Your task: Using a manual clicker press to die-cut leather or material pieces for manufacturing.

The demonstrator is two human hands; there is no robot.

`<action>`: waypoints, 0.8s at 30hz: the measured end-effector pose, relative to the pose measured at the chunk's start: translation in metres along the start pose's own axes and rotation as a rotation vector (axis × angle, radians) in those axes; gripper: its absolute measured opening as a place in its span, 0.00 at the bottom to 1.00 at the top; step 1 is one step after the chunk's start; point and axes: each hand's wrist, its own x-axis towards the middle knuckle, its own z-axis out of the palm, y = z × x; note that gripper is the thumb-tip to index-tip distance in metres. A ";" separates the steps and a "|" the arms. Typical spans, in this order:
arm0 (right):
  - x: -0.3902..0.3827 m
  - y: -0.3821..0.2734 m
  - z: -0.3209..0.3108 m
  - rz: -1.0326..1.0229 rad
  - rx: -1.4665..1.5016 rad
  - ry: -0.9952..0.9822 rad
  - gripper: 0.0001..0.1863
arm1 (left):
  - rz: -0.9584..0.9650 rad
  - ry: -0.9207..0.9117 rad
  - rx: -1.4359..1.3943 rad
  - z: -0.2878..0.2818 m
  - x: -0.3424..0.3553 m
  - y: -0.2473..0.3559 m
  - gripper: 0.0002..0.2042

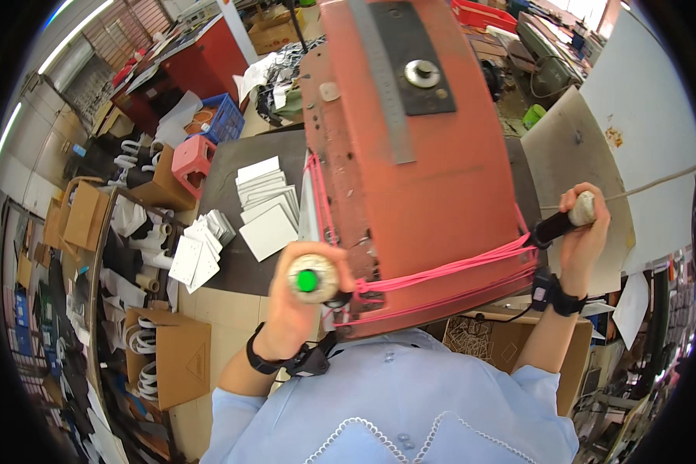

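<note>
In front of me stands the orange-red head of a press (441, 193), with pink cord (456, 265) wound around its near end. My left hand (284, 303) is closed around a tape-wrapped handle (294, 267) at the near left corner, its green button (307, 281) facing up. At the near right corner my right hand (584, 243) grips another handle (553, 227), black with a pale wrapped end. On the dark table left of the press lie overlapping white square sheets (269, 232) and a smaller fanned pile of white pieces (197, 255). What lies under the press head is hidden.
Left of the table are a pink stool (193, 161), a blue crate (223, 117) and an open cardboard box (185, 359) with white rolled strips. A metal ruler (394, 116) rests on the press head. Another box (503, 340) sits below its near right edge.
</note>
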 end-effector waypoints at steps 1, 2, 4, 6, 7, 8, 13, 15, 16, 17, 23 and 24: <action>0.009 0.002 -0.016 -0.001 0.029 -0.048 0.20 | 0.015 -0.131 0.047 0.001 0.004 -0.002 0.41; 0.016 0.001 -0.030 -0.001 0.056 -0.090 0.20 | 0.026 -0.266 0.092 0.003 0.011 -0.004 0.44; 0.035 0.000 -0.045 -0.034 -0.085 0.112 0.22 | 0.090 -0.433 0.169 0.014 0.025 -0.011 0.50; 0.041 -0.002 -0.040 -0.135 -0.362 0.310 0.23 | 0.163 -0.472 0.197 0.035 0.036 -0.023 0.52; 0.040 -0.004 -0.032 -0.219 -0.567 0.405 0.24 | 0.202 -0.492 0.212 0.041 0.038 -0.024 0.53; 0.037 -0.007 -0.023 -0.306 -0.776 0.506 0.25 | 0.177 -0.540 0.266 0.044 0.040 -0.025 0.52; -0.033 -0.009 0.014 -0.143 -0.243 0.043 0.31 | 0.057 -0.644 0.534 0.027 0.045 -0.050 0.31; -0.059 -0.010 0.045 -0.030 -0.030 -0.150 0.35 | -0.004 -0.584 0.708 -0.005 0.045 -0.069 0.25; -0.068 -0.015 0.058 0.016 0.016 -0.197 0.37 | -0.039 -0.494 0.770 -0.019 0.045 -0.078 0.21; -0.068 -0.011 0.058 0.029 0.115 -0.256 0.31 | -0.025 -0.440 0.893 -0.032 0.049 -0.088 0.22; -0.040 -0.004 0.044 -0.067 -0.236 0.189 0.28 | 0.141 -0.313 1.263 -0.046 0.065 -0.129 0.24; -0.035 -0.005 0.042 -0.088 -0.263 0.218 0.27 | 0.145 -0.321 1.286 -0.046 0.065 -0.132 0.24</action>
